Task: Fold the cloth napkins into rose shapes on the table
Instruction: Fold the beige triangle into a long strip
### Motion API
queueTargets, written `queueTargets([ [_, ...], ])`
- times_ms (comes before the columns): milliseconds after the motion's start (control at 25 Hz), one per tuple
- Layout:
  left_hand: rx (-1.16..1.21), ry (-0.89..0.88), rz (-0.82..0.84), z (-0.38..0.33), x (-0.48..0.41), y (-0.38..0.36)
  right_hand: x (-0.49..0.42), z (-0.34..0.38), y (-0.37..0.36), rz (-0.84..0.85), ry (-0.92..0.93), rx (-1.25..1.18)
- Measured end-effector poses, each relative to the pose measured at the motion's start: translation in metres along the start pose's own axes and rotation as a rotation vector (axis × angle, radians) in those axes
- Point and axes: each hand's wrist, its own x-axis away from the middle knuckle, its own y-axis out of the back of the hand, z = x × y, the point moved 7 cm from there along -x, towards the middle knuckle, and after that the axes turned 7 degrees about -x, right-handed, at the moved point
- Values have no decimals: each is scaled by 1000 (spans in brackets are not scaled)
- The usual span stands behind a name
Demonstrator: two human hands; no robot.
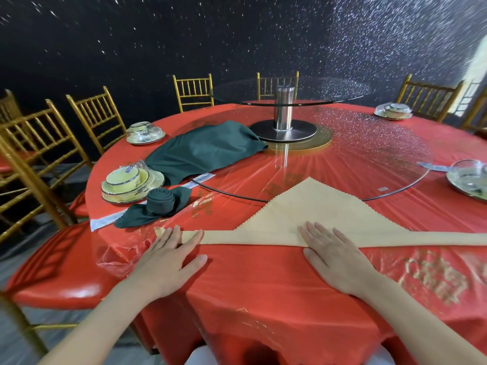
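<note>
Bright, even light covers the red table [263, 280]; glare streaks the glass turntable [342, 159] at centre. A white patch blows out the upper right edge, and wide-angle distortion curves the borders.

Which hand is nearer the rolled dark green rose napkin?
Left. The left hand lies flat on the left end of the beige napkin, just short of the green rose; the right hand presses its fold's middle, farther right.

The table [263, 280] was covered in glossy red plastic sheeting, wrinkled at its near edge. The beige napkin [303, 219] was matt woven cloth with pinked edges. The dark green rolled napkin [160, 201] was matt cloth. The turntable [342, 159] was clear glass on a polished metal post [283, 109]. The chairs [97, 114] looked gold-lacquered.
</note>
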Motion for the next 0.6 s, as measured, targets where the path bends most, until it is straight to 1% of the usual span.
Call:
queueTargets([
  [360, -40, 90, 77, 1, 2, 5, -1, 3, 1, 3, 14, -24],
  [440, -49, 130, 13, -11, 0, 15, 0, 2, 1, 0, 9, -35],
  [480, -61, 108, -59, -27, -1, 23, 0, 2, 1, -6, 9, -42],
  [520, -69, 37, -141, -49, -2, 30, -1, 1, 2, -8, 8, -46],
  [560, -60, -77, -202, -76, -2, 34, 0, 1, 2, -9, 8, -43],
  [600, -33, -208, -229, -107, -2, 37, 0, 2, 2, -13, 13, -38],
])
